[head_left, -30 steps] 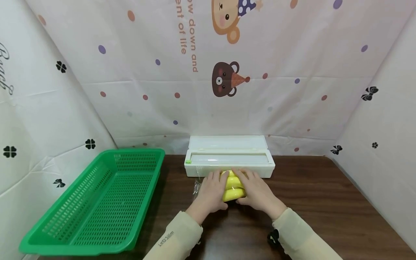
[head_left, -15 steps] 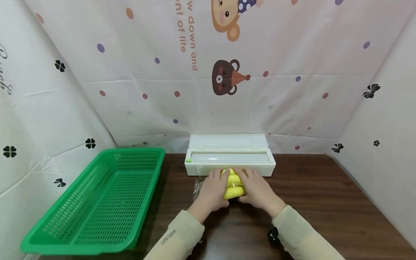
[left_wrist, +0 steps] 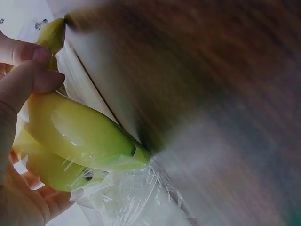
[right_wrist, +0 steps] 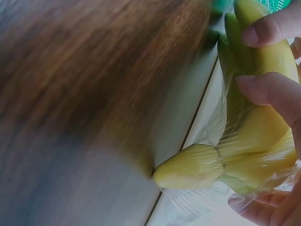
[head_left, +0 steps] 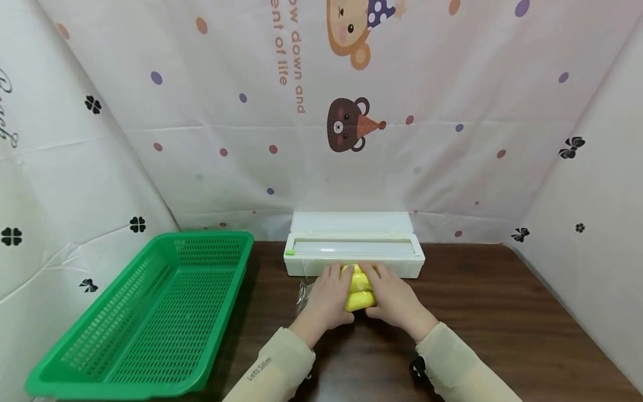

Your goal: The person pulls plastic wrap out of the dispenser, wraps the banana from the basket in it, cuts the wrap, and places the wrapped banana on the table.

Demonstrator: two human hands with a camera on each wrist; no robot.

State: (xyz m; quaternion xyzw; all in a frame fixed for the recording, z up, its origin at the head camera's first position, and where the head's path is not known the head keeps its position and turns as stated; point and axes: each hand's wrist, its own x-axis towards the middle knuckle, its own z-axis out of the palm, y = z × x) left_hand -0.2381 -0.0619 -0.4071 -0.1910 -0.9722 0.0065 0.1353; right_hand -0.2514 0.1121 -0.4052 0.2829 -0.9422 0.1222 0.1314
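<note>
A bunch of yellow bananas (head_left: 359,301) lies on the table in front of the cling film dispenser (head_left: 402,269). My left hand (head_left: 329,297) grips its left side and my right hand (head_left: 398,300) its right, fingers over the top and thumbs nearer me. The left wrist view shows the tips of the bananas (left_wrist: 77,132) in clear cling film (left_wrist: 136,193), which bunches up loosely past the tips. From the right wrist, the stem end of the bananas (right_wrist: 188,169) pokes out of tightly stretched film. Hands cover much of the bunch in the head view.
A green plastic basket (head_left: 201,357) with slotted walls stands at the left. The dispenser's lid (head_left: 351,222) is raised, and a small green slider (head_left: 290,252) sits at its left end. Printed cloth (head_left: 241,167) hangs behind and at both sides of the dark wooden table (head_left: 502,312).
Both hands keep their hold on the bananas, with only slight shifts of the fingers. The whole head view moves a little up and then back down.
</note>
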